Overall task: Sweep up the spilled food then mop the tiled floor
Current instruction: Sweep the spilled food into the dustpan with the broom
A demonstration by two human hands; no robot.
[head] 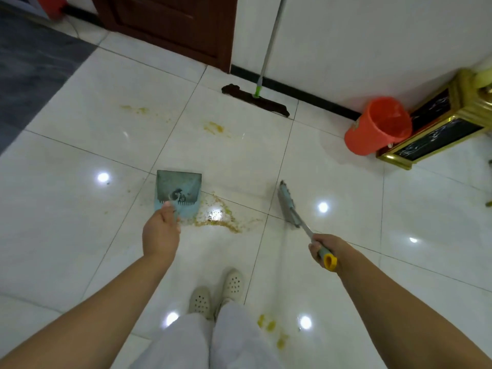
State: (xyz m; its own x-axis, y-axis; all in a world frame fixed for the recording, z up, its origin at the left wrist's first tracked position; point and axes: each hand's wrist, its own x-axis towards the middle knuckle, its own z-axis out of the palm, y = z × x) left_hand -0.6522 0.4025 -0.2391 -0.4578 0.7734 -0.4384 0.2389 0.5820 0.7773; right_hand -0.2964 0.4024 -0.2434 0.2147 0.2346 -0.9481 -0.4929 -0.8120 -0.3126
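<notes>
I am gripping the handle of a pale blue dustpan (177, 191) in my left hand (160, 234), fingers curled round it, the pan hanging over the white tiled floor (66, 209). My right hand (326, 249) is closing round the grey, yellow-ended handle of a small broom (288, 206), its head pointing away from me. Between the two tools a patch of spilled food (221, 218), yellowish crumbs and smears, is lying just beside the dustpan. More yellow smears (213, 127) are showing farther off, and some bits (270, 326) near my shoes (217, 291). A mop (257, 99) is leaning against the wall (372, 43), with an orange bucket (378, 126) near it.
</notes>
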